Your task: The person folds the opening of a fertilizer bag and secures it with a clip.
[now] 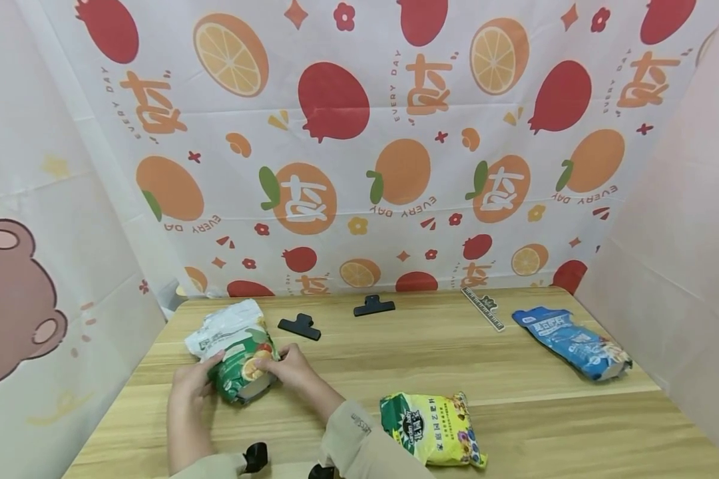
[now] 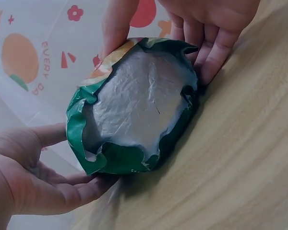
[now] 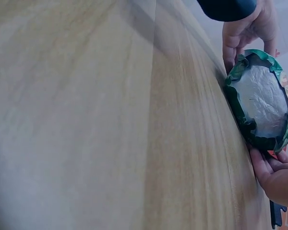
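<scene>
A green and white plastic bag (image 1: 235,359) with fruit pictures lies at the left of the table, its crumpled white end pointing away. My left hand (image 1: 188,389) grips its left side, thumb on the side and fingers underneath in the left wrist view. On the opposite side my right hand (image 1: 296,368) holds it, the thumb on the printed face. The bag's flat silvery-white bottom (image 2: 132,98), ringed by a puckered green edge, faces the left wrist camera. Both hands and the same bag bottom (image 3: 263,100) appear at the right of the right wrist view.
Two black clips, a nearer one (image 1: 300,326) and a farther one (image 1: 374,306), lie behind the bag. A yellow and green fertilizer bag (image 1: 437,429) sits front centre. Toward the right are a white ruler (image 1: 482,310) and a blue bag (image 1: 575,342). Patterned cloth (image 1: 383,226) encloses the wooden table.
</scene>
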`<state>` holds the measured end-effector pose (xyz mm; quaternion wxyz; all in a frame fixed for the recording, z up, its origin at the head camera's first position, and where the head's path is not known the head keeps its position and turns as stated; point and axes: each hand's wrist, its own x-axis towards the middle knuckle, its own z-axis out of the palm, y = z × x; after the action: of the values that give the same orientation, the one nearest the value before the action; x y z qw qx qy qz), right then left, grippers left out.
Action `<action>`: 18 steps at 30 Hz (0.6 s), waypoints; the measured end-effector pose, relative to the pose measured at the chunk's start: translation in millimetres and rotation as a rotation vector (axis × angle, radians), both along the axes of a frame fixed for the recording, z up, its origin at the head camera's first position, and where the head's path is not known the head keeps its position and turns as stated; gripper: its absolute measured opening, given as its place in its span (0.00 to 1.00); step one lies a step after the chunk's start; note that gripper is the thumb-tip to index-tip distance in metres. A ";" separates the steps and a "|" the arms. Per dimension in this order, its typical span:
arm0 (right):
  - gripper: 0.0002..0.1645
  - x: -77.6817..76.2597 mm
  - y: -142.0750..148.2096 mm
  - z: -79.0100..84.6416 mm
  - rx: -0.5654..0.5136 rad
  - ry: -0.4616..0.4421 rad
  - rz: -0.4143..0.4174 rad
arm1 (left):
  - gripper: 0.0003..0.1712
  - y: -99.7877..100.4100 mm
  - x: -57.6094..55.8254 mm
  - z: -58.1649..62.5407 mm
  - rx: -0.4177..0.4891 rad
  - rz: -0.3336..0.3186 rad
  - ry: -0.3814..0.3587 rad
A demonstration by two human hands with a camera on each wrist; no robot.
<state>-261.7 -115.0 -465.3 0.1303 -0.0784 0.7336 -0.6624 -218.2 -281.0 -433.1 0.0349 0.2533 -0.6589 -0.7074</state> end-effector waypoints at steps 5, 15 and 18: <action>0.23 1.6 1.7 0.2 0.004 -0.001 0.014 | 0.45 -0.7 1.2 -1.8 -0.007 -0.010 0.011; 0.24 -0.9 8.9 4.6 0.007 -0.013 0.077 | 0.49 -3.1 2.1 -1.8 0.001 -0.032 0.012; 0.24 -2.6 11.4 6.1 -0.001 -0.010 0.085 | 0.50 -2.8 2.1 -0.3 0.001 -0.037 0.025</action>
<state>-264.3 -103.6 -459.2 0.1620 -0.1064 0.7285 -0.6570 -216.1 -283.9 -433.4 0.0300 0.2320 -0.6627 -0.7114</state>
